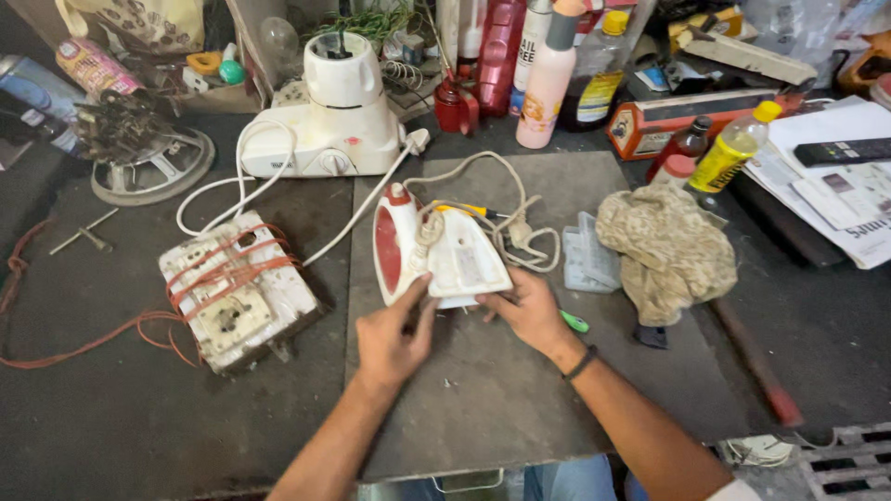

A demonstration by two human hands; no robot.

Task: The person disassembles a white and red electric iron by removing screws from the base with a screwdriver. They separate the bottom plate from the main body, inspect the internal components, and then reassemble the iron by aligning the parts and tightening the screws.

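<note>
A white and red clothes iron point(444, 249) lies on its side on a grey board point(483, 390) in the middle of the bench. Its pale cord point(520, 227) is looped in a bundle behind it. My left hand point(394, 336) grips the iron's near end at the left. My right hand point(527, 311) holds the near right corner of its soleplate. A yellow-handled screwdriver point(461, 210) lies just behind the iron. A small green tool point(574, 322) pokes out by my right hand.
A white mixer base point(334, 130) stands behind, its cord point(357, 209) trailing forward. A white switchboard wrapped in red wire point(237, 288) lies at left. A crumpled cloth point(666, 249) and clear plastic box point(587, 255) lie at right. Bottles point(548, 74) and clutter line the back.
</note>
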